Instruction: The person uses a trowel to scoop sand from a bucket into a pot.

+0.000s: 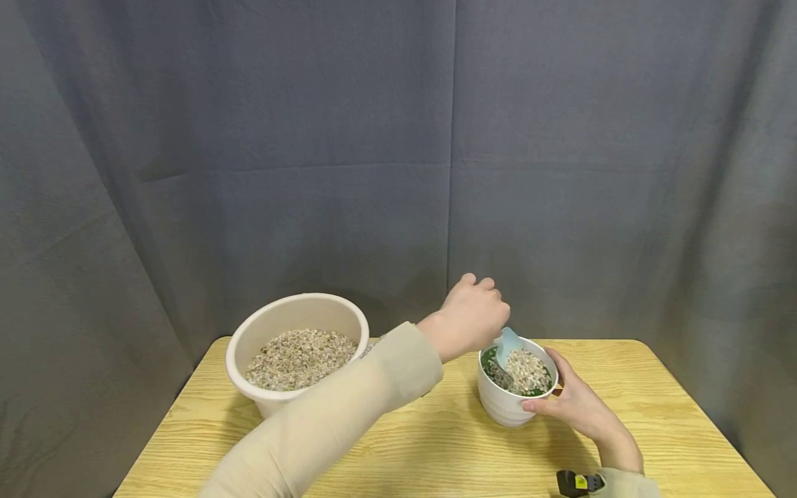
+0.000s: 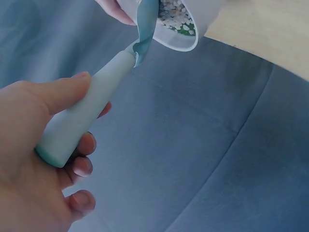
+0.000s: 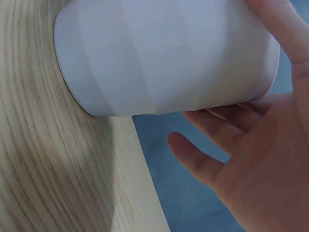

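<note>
My left hand grips the pale handle of a small light-blue trowel, thumb along one side and fingers curled beneath. The trowel's blade dips into a white ribbed pot. Inside the pot, pale gravel lies over something green that shows near the rim. My right hand holds the pot by its right side, thumb at the front and fingers behind. In the right wrist view the pot's base rests on the wooden table, and one finger stands off the wall.
A large cream bucket partly filled with similar gravel stands at the table's left. My left forearm crosses in front of its lower right side. Behind the wooden table hangs a grey-blue curtain.
</note>
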Demonstrator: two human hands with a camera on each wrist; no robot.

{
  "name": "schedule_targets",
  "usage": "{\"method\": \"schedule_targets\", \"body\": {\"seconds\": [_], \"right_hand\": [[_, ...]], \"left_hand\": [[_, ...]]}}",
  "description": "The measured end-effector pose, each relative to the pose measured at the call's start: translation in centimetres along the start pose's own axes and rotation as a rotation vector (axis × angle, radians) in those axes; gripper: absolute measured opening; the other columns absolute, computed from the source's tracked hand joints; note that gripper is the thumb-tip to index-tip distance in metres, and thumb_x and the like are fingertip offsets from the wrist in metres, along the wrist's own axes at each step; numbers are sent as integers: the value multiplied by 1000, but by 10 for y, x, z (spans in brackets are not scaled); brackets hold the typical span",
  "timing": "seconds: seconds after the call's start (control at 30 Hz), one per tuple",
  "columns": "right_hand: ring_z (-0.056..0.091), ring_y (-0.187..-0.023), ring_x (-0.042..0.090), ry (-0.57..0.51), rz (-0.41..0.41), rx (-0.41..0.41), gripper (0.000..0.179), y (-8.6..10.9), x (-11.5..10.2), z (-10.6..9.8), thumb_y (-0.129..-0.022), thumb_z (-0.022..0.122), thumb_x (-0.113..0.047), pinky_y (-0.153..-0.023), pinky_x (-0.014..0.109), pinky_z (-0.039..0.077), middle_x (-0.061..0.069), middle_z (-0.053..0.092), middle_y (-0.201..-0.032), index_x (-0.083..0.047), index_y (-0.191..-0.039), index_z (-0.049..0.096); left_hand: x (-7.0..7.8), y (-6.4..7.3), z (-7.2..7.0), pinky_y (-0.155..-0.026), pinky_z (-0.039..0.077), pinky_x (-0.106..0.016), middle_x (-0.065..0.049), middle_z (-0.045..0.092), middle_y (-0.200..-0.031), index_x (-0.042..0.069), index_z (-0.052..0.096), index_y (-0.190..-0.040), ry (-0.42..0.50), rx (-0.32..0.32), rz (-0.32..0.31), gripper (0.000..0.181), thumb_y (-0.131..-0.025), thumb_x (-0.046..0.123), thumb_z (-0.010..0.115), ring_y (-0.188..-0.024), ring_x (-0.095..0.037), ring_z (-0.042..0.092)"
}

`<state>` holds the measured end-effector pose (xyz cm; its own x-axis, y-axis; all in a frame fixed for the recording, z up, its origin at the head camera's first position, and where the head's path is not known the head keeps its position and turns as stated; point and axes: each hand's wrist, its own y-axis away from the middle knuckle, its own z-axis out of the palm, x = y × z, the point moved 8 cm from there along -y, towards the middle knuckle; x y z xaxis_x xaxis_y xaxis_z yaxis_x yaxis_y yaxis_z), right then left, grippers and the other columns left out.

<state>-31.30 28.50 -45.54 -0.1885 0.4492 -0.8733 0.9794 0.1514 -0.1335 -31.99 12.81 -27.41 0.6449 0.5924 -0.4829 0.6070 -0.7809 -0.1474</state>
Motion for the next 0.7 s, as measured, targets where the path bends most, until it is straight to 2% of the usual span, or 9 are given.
{"method": "schedule_targets", "body": {"seconds": [0.2, 0.33, 0.43, 0.7], "right_hand": [[44, -121, 38, -23, 1, -5, 103, -1, -1, 1, -78, 83, -15, -85, 29, 48, 22, 36, -141, -3, -153, 13], [43, -123, 38, 3, 2, -2, 104, 0, -1, -1, -78, 83, -16, -86, 29, 47, 22, 37, -142, -2, -152, 13], [42, -124, 39, 19, -2, -3, 104, -1, -2, -1, -78, 84, -17, -87, 29, 46, 22, 37, -142, 0, -152, 13], [42, -126, 39, 13, -5, -4, 106, 0, -7, -3, -77, 84, -15, -89, 28, 44, 24, 36, -143, 1, -152, 11]], "left_hand": [[9, -2, -11, -78, 39, -31, 12, 67, -102, 34, 73, -106, -115, 11, 52, 16, -95, 31, 61, -95, -12, 51], [13, -2, -18, -81, 38, -30, 13, 66, -107, 36, 71, -111, -181, -31, 66, 19, -96, 30, 61, -98, -12, 49], [14, -2, -21, -83, 37, -30, 14, 65, -109, 37, 69, -114, -217, -52, 74, 20, -96, 31, 61, -99, -11, 48], [15, -2, -26, -82, 36, -31, 14, 65, -108, 37, 69, -113, -274, -39, 82, 20, -97, 29, 60, -98, -12, 47]]}}
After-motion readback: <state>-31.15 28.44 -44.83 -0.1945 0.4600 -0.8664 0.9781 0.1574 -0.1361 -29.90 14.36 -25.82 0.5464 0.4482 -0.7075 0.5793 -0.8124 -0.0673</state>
